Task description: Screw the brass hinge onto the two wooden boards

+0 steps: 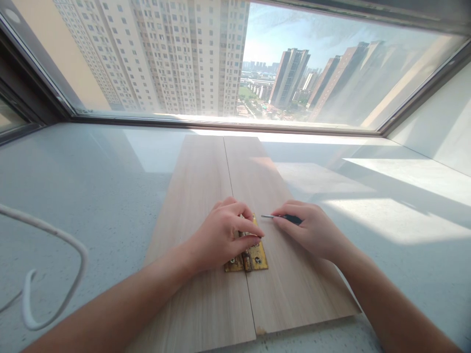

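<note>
Two light wooden boards (pixel 198 196) lie side by side on a pale stone sill. A brass hinge (pixel 253 257) spans the seam between them. My left hand (pixel 224 235) rests on the hinge's upper part, fingers curled and pinched over it. Just to the right, my right hand (pixel 312 228) grips a small screwdriver (pixel 281 217). Its dark handle sits in my fingers and its metal tip points left towards my left fingertips. What the left fingers pinch, if anything besides the hinge, is hidden.
The grey speckled sill (pixel 91 196) stretches left and right of the boards. A white cable (pixel 55 274) loops at the left. A big window (pixel 235 63) runs along the far edge, showing tall buildings. A white wall (pixel 441 127) closes the right side.
</note>
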A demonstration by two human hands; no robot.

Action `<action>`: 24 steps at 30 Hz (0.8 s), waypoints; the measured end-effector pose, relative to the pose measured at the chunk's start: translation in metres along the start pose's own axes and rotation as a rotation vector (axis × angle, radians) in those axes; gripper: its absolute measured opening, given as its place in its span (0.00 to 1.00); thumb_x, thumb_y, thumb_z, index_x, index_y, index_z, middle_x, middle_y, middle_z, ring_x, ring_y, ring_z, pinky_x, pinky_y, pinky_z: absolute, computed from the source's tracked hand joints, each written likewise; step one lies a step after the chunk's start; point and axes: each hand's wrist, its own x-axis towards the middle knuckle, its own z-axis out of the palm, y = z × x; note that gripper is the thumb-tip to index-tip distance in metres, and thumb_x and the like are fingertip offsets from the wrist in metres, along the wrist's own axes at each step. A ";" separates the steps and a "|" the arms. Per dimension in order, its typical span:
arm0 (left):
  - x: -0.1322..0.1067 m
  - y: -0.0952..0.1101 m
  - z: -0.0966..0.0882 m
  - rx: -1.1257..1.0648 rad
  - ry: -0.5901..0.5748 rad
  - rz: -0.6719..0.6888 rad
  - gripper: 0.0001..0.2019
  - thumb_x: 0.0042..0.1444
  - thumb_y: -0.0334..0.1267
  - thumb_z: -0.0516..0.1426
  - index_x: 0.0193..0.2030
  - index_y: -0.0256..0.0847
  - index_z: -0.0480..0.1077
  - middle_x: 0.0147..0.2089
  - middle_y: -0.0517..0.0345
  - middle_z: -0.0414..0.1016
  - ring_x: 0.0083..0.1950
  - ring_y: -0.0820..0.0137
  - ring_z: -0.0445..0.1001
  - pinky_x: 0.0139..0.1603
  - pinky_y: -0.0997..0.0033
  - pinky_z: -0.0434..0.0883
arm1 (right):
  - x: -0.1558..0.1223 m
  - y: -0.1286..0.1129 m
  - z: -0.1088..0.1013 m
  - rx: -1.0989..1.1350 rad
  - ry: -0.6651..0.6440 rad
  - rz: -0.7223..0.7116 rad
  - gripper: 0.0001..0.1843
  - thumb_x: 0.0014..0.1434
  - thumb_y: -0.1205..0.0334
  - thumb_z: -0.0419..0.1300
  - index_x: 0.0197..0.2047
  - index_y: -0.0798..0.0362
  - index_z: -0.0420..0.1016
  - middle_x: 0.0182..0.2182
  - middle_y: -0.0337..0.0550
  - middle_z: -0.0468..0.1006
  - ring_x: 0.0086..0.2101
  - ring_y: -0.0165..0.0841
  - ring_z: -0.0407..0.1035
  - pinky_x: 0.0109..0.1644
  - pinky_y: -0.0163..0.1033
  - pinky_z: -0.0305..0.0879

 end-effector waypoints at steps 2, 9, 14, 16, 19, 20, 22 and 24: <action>0.001 0.000 0.000 -0.008 0.000 0.001 0.05 0.56 0.35 0.61 0.37 0.44 0.80 0.37 0.55 0.73 0.43 0.65 0.67 0.48 0.61 0.64 | 0.000 0.000 0.000 -0.002 0.002 -0.001 0.09 0.61 0.59 0.56 0.36 0.48 0.79 0.35 0.39 0.78 0.36 0.35 0.70 0.39 0.40 0.64; 0.001 -0.001 0.001 -0.019 0.012 0.017 0.06 0.56 0.35 0.61 0.38 0.44 0.80 0.37 0.54 0.73 0.42 0.66 0.67 0.46 0.63 0.67 | -0.001 -0.001 -0.002 0.003 -0.002 -0.016 0.09 0.61 0.60 0.57 0.36 0.48 0.80 0.35 0.40 0.78 0.35 0.34 0.71 0.40 0.40 0.66; 0.004 0.001 -0.011 -0.038 0.073 -0.019 0.06 0.56 0.34 0.60 0.38 0.43 0.80 0.34 0.55 0.74 0.40 0.67 0.69 0.43 0.66 0.68 | -0.003 -0.006 -0.006 -0.043 -0.025 -0.034 0.10 0.60 0.59 0.58 0.35 0.46 0.81 0.34 0.40 0.78 0.32 0.34 0.71 0.36 0.38 0.66; 0.008 0.005 -0.016 -0.062 0.090 -0.059 0.06 0.56 0.32 0.60 0.37 0.41 0.79 0.34 0.55 0.77 0.40 0.67 0.70 0.43 0.66 0.68 | -0.005 -0.011 -0.007 -0.080 -0.039 -0.050 0.10 0.60 0.61 0.57 0.35 0.45 0.82 0.34 0.40 0.78 0.32 0.34 0.71 0.34 0.37 0.65; 0.016 0.013 -0.015 -0.076 0.028 -0.047 0.06 0.56 0.30 0.59 0.36 0.41 0.79 0.33 0.58 0.79 0.40 0.68 0.72 0.43 0.67 0.68 | -0.006 -0.015 -0.007 -0.115 -0.055 -0.072 0.10 0.59 0.62 0.58 0.34 0.45 0.81 0.33 0.39 0.78 0.33 0.34 0.70 0.34 0.38 0.64; 0.019 0.015 -0.013 -0.068 -0.006 -0.026 0.06 0.56 0.30 0.59 0.36 0.42 0.79 0.33 0.59 0.79 0.39 0.68 0.72 0.44 0.67 0.68 | -0.006 -0.015 -0.007 -0.113 -0.055 -0.069 0.09 0.59 0.62 0.58 0.34 0.45 0.81 0.33 0.38 0.78 0.33 0.34 0.70 0.35 0.38 0.64; 0.021 0.018 -0.009 -0.023 -0.056 0.012 0.06 0.57 0.31 0.59 0.36 0.42 0.78 0.33 0.60 0.80 0.39 0.69 0.73 0.46 0.65 0.66 | -0.006 -0.011 -0.007 -0.090 -0.042 -0.051 0.09 0.59 0.62 0.58 0.33 0.45 0.81 0.32 0.38 0.77 0.33 0.33 0.70 0.35 0.38 0.64; 0.021 0.018 -0.008 0.030 -0.091 0.023 0.06 0.57 0.32 0.59 0.36 0.42 0.78 0.33 0.61 0.80 0.40 0.68 0.73 0.48 0.63 0.64 | -0.005 -0.006 -0.007 -0.061 -0.022 -0.033 0.09 0.59 0.61 0.58 0.33 0.46 0.80 0.32 0.38 0.77 0.33 0.33 0.70 0.36 0.38 0.64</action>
